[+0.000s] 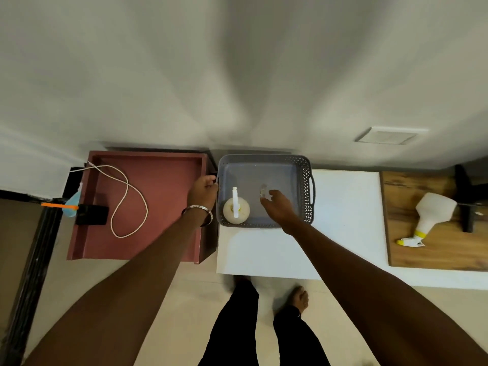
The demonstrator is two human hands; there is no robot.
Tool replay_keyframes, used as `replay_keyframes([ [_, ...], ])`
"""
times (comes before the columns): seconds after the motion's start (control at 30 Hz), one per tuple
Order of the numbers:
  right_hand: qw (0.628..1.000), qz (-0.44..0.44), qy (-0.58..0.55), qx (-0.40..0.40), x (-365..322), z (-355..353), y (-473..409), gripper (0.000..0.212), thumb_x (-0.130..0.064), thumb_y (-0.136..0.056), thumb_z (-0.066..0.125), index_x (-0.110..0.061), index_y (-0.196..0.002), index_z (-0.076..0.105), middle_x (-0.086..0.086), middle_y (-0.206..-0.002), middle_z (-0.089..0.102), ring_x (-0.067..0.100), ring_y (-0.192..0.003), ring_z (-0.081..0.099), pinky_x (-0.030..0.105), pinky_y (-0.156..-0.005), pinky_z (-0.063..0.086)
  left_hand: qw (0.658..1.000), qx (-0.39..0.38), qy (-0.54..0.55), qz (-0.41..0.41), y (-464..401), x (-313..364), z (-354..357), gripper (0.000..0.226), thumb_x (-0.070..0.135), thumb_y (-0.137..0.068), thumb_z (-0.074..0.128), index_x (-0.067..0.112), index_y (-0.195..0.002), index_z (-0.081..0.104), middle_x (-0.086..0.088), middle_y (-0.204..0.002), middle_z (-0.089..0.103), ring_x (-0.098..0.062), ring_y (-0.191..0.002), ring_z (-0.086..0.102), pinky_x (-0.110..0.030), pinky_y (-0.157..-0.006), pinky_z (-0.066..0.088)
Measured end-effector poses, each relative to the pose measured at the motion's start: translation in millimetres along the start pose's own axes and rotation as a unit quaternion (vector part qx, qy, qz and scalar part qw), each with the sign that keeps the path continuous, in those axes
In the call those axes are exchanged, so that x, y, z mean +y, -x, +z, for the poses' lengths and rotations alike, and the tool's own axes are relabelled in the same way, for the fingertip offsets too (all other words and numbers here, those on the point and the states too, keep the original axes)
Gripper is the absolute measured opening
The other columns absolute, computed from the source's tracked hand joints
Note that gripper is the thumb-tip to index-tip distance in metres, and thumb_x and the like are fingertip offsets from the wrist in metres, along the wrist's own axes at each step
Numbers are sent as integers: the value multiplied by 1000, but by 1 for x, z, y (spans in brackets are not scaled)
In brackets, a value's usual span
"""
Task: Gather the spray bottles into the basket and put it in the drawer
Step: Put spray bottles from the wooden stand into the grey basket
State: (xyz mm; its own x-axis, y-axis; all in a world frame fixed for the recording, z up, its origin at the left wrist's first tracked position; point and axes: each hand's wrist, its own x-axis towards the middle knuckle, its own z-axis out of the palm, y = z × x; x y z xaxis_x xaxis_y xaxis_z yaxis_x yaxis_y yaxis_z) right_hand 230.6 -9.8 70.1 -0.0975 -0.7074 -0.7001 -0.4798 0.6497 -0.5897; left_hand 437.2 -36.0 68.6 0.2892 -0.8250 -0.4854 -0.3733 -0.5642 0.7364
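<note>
A grey perforated basket (306, 191) sits at the back left of a white table (343, 207). A white spray bottle (236, 210) stands upright in its front left corner. My left hand (203, 192) grips the basket's left rim. My right hand (277, 207) is over the basket's middle, with a small clear bottle (264, 192) at its fingertips; blur hides whether the fingers hold it. Another white spray bottle (430, 215) with yellow trim lies on its side on a wooden board (435, 254) at the right.
An open reddish-brown drawer (158, 186) lies left of the basket, holding a white cable (129, 202) and a black phone (92, 214). A black post (463, 196) stands on the board by the lying bottle. My legs and feet are below the table edge.
</note>
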Motion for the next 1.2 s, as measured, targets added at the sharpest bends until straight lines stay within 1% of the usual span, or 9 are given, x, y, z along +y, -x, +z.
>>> replay_keyframes([
  [0.13,999,-32,33,8,4,-48,39,60,-32,-98,54,-9,-150,34,13,-154,41,30,-138,42,42,-113,37,999,31,8,36,34,24,4,24,20,-82,61,17,-105,68,5,-93,66,-7,-79,60,-16,-66,41],
  [0.23,997,-42,48,34,24,-93,70,56,-31,-96,55,-7,-145,41,14,-146,50,31,-131,50,43,-108,43,996,60,5,72,68,40,19,20,18,-80,66,14,-99,69,-1,-90,66,-15,-81,60,-22,-70,44],
  [0.33,996,-37,45,61,56,-136,95,55,-30,-96,55,-5,-143,42,16,-144,51,30,-127,52,37,-103,45,992,77,14,100,101,51,45,16,13,-79,67,10,-95,69,-9,-92,64,-20,-79,60,-20,-65,48],
  [0.47,995,-21,39,87,115,-195,128,62,-33,-97,54,-7,-150,33,14,-153,40,29,-137,43,39,-112,36,989,73,6,125,150,62,100,13,12,-81,66,9,-94,68,-15,-95,66,-23,-81,60,-37,-80,51],
  [0.7,988,5,38,147,225,-292,159,62,-31,-97,56,-4,-149,34,16,-151,43,30,-137,42,38,-110,37,996,-14,61,67,224,81,233,10,18,-82,63,23,-90,66,0,-90,66,-23,-90,63,-27,-78,43],
  [0.87,981,40,17,188,284,-346,144,51,-27,-94,61,-5,-138,46,17,-135,57,31,-120,55,29,-87,40,988,-116,95,37,247,104,326,17,17,-85,61,19,-101,66,-6,-108,67,-26,-103,62,-37,-92,50],
  [1.0,978,61,23,198,310,-378,118,63,-30,-93,62,-10,-147,38,14,-149,46,30,-135,45,37,-107,38,980,-161,113,-12,245,124,396,19,16,-85,59,18,-103,65,-13,-116,66,-28,-106,62,-45,-98,49],
  [1.07,977,64,25,204,317,-392,99,63,-29,-93,63,-11,-148,37,12,-150,45,29,-136,44,37,-109,37,977,-179,113,-35,235,135,430,19,15,-86,57,17,-104,64,-15,-115,67,-27,-103,63,-43,-97,48],
  [1.2,976,54,37,208,326,-410,53,63,-26,-91,66,-12,-147,40,11,-148,47,27,-134,46,35,-108,39,973,-207,84,-53,206,147,490,25,16,-90,53,7,-112,62,-19,-123,61,-35,-115,57,-48,-104,44],
])
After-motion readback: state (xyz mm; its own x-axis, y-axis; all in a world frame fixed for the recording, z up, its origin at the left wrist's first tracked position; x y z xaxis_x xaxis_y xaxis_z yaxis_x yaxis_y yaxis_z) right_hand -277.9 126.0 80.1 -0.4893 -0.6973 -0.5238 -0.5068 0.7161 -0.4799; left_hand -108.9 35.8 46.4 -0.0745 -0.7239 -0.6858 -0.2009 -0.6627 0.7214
